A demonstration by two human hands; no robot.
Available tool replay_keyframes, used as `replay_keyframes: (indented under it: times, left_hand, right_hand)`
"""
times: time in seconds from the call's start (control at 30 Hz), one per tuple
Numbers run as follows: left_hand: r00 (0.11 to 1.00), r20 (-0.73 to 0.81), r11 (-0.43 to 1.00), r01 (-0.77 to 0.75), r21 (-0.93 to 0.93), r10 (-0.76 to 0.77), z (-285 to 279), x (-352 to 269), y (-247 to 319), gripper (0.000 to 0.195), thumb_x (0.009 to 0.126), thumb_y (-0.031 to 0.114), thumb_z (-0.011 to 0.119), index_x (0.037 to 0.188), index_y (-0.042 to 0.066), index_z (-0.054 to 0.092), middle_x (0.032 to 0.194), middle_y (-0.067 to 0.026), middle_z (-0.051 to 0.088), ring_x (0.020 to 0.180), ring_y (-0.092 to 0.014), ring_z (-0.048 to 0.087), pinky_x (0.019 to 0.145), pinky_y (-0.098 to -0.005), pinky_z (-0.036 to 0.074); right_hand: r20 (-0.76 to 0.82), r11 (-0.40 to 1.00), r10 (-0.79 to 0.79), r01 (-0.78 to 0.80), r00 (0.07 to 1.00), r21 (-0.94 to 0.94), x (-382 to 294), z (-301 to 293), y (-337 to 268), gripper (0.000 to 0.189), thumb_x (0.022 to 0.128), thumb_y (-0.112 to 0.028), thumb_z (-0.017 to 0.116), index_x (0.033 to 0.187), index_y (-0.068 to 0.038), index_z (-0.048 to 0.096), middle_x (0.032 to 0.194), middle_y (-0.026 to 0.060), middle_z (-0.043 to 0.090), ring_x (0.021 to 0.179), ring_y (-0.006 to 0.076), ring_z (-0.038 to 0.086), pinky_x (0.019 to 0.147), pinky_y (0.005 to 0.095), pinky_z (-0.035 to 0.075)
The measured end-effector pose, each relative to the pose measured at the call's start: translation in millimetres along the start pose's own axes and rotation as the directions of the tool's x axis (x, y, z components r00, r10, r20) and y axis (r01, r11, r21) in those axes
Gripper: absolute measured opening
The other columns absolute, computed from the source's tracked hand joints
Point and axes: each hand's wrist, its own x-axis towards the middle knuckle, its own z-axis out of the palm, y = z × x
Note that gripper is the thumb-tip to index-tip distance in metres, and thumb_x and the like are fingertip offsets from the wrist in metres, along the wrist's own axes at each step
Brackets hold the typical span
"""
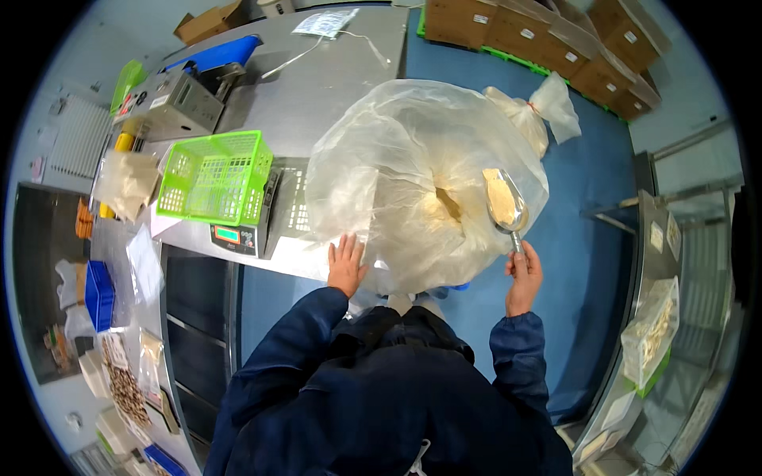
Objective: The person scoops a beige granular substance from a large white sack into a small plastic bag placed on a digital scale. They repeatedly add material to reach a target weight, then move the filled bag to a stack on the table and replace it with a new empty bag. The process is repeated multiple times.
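My right hand grips the handle of a metal scoop. Tan powder fills the scoop, which is over the right side of a large translucent plastic bag. Through the gap at the bag's gathered middle, more tan contents show. My left hand is flat with fingers apart, resting at the bag's near left edge by the rim of the steel table. Left of the bag, a bright green plastic basket sits on a digital scale with a lit display.
A tied plastic bag lies behind the large bag. Cardboard boxes are stacked on green pallets at the back right. A steel machine with a blue belt occupies the left rear. Shelving with a clear bin lines the right side.
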Motion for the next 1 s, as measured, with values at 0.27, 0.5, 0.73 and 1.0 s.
replay_keyframes:
  times: [0.27, 0.5, 0.73, 1.0]
  left_hand:
    - [0.981, 0.158, 0.994, 0.108, 0.019, -0.109, -12.0, -26.3, 27.3, 0.056, 0.074, 0.030, 0.064, 0.120, 0.004, 0.046, 0.125, -0.0190, 0.040, 0.123, -0.035, 0.032, 0.101, -0.0489, 0.025]
    - [0.939, 0.277, 0.976, 0.168, 0.141, -0.202, -18.5, -79.7, 37.1, 0.082, 0.069, 0.036, 0.065, 0.139, 0.018, 0.027, 0.144, -0.0210, 0.015, 0.133, -0.042, 0.010, 0.097, -0.0669, 0.015]
    - [0.957, -0.284, 0.989, -0.017, 0.146, 0.059, 33.5, -66.7, -3.5, 0.028, 0.075, 0.015, 0.051, 0.102, 0.009, 0.053, 0.115, -0.0176, 0.049, 0.112, -0.038, 0.046, 0.089, -0.0540, 0.037]
    - [0.997, -0.030, 0.993, -0.070, -0.093, 0.067, -35.9, -43.4, -4.3, 0.021, 0.074, 0.012, 0.053, 0.093, 0.005, 0.055, 0.105, -0.0117, 0.055, 0.110, -0.027, 0.049, 0.089, -0.0359, 0.043]
  right_hand:
    - [0.073, 1.000, 0.008, -0.008, 0.997, 0.001, 9.4, 3.9, 3.1, 0.031, 0.089, -0.012, 0.052, 0.116, 0.003, 0.051, 0.087, 0.0073, 0.059, 0.066, 0.0087, 0.050, 0.057, 0.0210, 0.041]
    - [0.156, 0.998, 0.055, -0.057, 0.986, 0.009, 15.7, 13.1, 12.2, 0.034, 0.088, -0.013, 0.052, 0.118, 0.003, 0.048, 0.087, 0.0067, 0.059, 0.068, 0.0082, 0.050, 0.059, 0.0205, 0.041]
    - [0.194, 0.999, 0.020, -0.014, 0.981, -0.033, 24.3, 1.6, 27.5, 0.036, 0.090, -0.017, 0.051, 0.122, -0.001, 0.047, 0.083, 0.0014, 0.054, 0.065, 0.0052, 0.045, 0.054, 0.0176, 0.036]
    - [0.246, 0.999, -0.025, 0.015, 0.969, 0.043, 42.5, 9.5, 27.8, 0.037, 0.090, -0.018, 0.051, 0.123, -0.001, 0.047, 0.085, 0.0022, 0.055, 0.065, 0.0058, 0.045, 0.056, 0.0190, 0.037]
